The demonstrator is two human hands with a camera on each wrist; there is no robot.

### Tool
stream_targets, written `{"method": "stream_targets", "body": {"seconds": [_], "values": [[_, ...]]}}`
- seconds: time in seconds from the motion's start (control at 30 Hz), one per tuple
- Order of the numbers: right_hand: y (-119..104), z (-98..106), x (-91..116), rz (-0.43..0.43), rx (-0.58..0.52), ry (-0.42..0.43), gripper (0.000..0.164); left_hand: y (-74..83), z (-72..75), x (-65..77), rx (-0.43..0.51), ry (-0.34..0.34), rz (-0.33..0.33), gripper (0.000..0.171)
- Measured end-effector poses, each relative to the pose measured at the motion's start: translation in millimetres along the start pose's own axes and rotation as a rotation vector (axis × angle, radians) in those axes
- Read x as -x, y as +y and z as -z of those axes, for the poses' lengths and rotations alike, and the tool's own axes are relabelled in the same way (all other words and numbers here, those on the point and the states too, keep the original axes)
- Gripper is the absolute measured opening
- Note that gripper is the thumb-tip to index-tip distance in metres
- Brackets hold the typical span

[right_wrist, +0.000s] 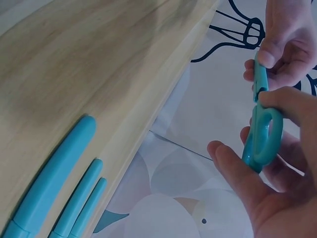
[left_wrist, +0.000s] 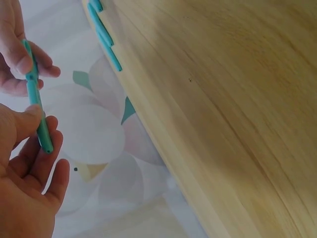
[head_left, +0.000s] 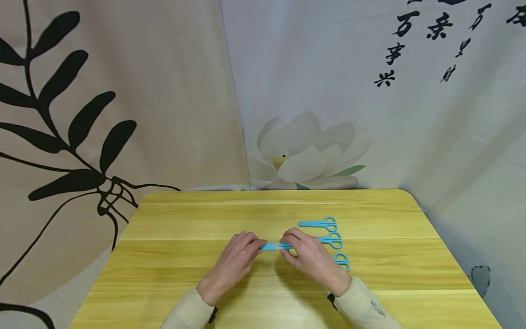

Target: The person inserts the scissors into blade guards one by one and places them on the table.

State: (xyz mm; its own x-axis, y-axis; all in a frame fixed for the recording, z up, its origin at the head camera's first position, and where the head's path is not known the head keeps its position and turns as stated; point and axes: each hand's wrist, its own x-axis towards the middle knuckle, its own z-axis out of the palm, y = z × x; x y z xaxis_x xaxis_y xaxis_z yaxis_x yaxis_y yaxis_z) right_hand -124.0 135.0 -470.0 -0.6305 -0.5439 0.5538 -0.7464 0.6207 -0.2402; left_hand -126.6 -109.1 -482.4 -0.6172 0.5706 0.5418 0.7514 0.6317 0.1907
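A pair of small blue scissors (head_left: 284, 246) is held above the table, its blades pointing left into a blue cover (head_left: 269, 246). My left hand (head_left: 237, 257) pinches the cover between thumb and fingers. At the other end, my right hand (head_left: 310, 257) grips the scissors by the finger loops (right_wrist: 270, 134). A short pale stretch shows between cover and handle in the head view. In the left wrist view the cover's rounded tip (left_wrist: 46, 144) sticks out past my left thumb.
Three more blue scissors lie on the wooden table (head_left: 172, 256), to the right: a far pair (head_left: 316, 224) with its cover on, a middle pair (head_left: 334, 240), and a near pair (head_left: 342, 261) partly hidden by my right hand. A printed curtain (head_left: 185, 91) hangs behind the table's far edge.
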Motion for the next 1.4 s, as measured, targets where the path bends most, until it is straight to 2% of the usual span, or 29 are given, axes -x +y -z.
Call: {"method": "stream_targets", "body": {"seconds": [0.8,1.4], "values": [[0.1,0.7,0.5,-0.003,0.014,-0.014,0.019,2.5,-2.8,-2.0,0.006,-0.023,-0.016,0.02],[0.0,1.7,2.8,-0.027,-0.025,-0.017,0.019,7.1,-3.1,-4.0,0.013,-0.024,0.008,0.021]]}}
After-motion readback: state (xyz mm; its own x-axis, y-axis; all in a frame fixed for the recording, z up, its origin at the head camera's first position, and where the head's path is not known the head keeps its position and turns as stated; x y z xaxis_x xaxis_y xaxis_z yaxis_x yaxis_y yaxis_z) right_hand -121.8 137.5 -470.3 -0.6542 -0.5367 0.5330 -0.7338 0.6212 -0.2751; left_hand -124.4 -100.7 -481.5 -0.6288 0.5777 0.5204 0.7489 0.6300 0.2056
